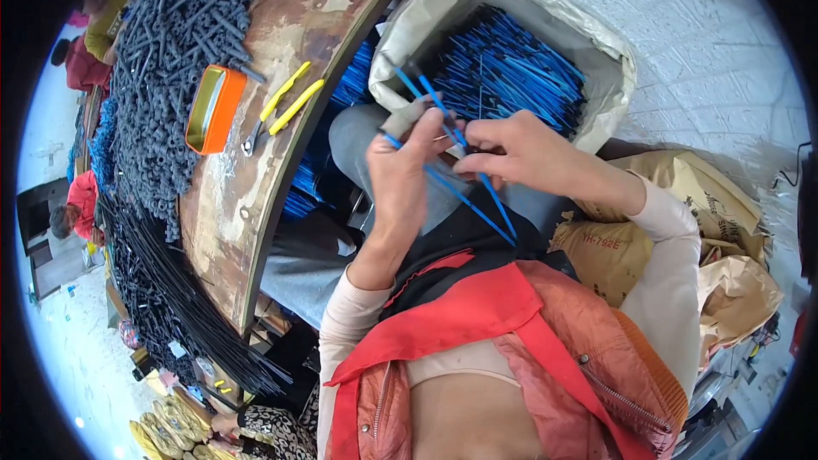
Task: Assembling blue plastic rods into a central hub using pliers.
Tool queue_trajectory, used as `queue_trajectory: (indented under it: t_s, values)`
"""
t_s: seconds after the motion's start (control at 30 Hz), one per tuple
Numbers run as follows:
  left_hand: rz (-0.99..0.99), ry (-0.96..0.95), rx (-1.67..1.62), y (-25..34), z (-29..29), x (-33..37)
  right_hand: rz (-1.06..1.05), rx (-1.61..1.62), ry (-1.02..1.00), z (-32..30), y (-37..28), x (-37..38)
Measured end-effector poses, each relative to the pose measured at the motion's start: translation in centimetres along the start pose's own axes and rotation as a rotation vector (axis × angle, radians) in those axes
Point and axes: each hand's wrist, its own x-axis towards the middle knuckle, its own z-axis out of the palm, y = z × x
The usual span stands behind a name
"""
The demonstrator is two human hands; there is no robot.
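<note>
Far L: grey tubes [162,94] heaped on the desk [226,230], then an orange tin [215,109] & yellow-handled snips [296,107] nr its edge. My left hand [399,166] pinches btwn thumb & fingers; thin blue rods [467,203] run thru the grip, long axes slanting upper L to lower R, lower ends meeting nr my lap. Right hand [524,153], nearer those ends, pinches the R-hand rod; exact contact unclear. Beyond it, pale sack [601,30] w/ loose blue sticks [511,72]
</note>
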Motion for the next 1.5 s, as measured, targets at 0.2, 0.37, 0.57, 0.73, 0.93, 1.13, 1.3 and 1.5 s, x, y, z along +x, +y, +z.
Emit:
queue_trajectory:
  t_s: [0.2, 0.37, 0.57, 0.73, 0.93, 1.13, 1.3, 1.5]
  values:
    - [0.098, -0.034, 0.047, 1.0, -1.5, -0.5, -0.056, -0.086, 0.113, 1.5, 0.5, 0.9]
    - [-0.032, -0.226, -0.269, 5.9, -6.9, -0.8, 0.199, 0.179, 0.146, -3.6, 6.1, 6.4]
    - [0.017, -0.04, 0.063, 9.7, -7.3, -5.4, -0.089, -1.123, 0.283, -10.1, 22.0, 10.7]
    - [-0.137, -0.136, 0.02, 7.0, -7.0, -3.3, 0.175, -0.878, 0.091, -9.5, 19.3, 9.4]
    - [-0.135, -0.403, 0.028, 4.0, -5.0, -0.4, -0.073, -0.914, 0.312, -8.8, 21.3, 8.3]
    - [-0.047, -0.146, -0.023, 5.1, -6.7, -0.2, -0.169, -0.531, 0.457, -10.1, 15.5, 4.8]
    - [0.043, -0.021, -0.05, 3.4, -6.8, 0.8, -0.19, -0.077, 0.567, -9.6, 10.9, 3.1]
    - [0.178, 0.016, 0.008, 3.8, -6.0, 2.3, -0.255, 0.119, 0.493, -8.5, 1.8, 3.1]
